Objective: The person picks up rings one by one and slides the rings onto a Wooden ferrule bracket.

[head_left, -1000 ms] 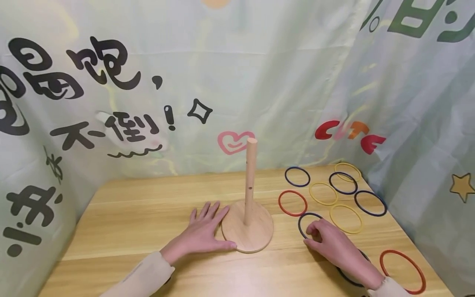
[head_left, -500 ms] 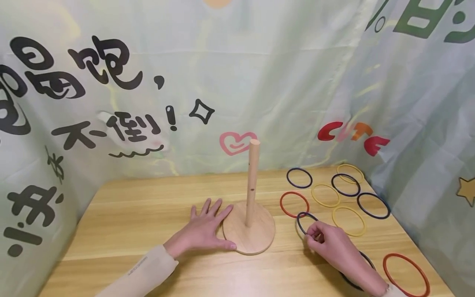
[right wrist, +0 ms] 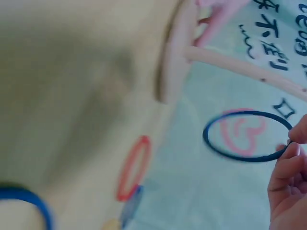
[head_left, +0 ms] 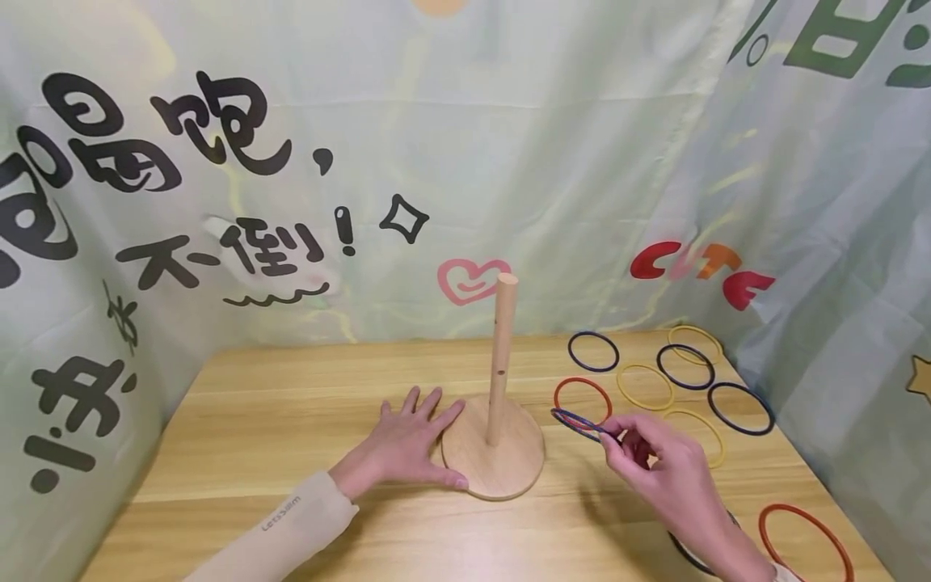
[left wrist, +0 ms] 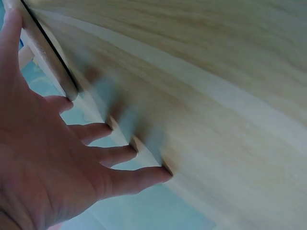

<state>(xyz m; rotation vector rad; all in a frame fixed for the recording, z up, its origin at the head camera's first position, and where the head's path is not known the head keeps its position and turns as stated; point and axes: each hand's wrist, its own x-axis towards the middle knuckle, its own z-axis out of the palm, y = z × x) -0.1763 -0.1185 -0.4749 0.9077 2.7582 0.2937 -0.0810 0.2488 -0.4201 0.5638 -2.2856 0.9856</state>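
Observation:
A round wooden base (head_left: 520,457) with an upright wooden post (head_left: 502,356) stands on the table. My left hand (head_left: 403,449) lies with spread fingers at the base's left side, thumb and index finger touching its edge. To the right of the stand, my right hand (head_left: 665,473) pinches a dark blue ring (right wrist: 247,159) between thumb and fingers. That ring is raised off the table, nearly level, and no part of it is around the post. In the head view it overlaps a red ring (head_left: 582,379) that lies behind it.
Several loose rings cover the table's right side, among them a blue ring (head_left: 570,349), a yellow ring (head_left: 640,365) and a red ring (head_left: 789,508) near the front. My right forearm partly covers a dark ring (head_left: 687,556). A printed curtain (head_left: 567,162) encloses the table's back and sides.
My right hand has lifted the dark blue ring off the table; it has turned from lying flat to being seen nearly edge-on. The left hand has stayed at the base.

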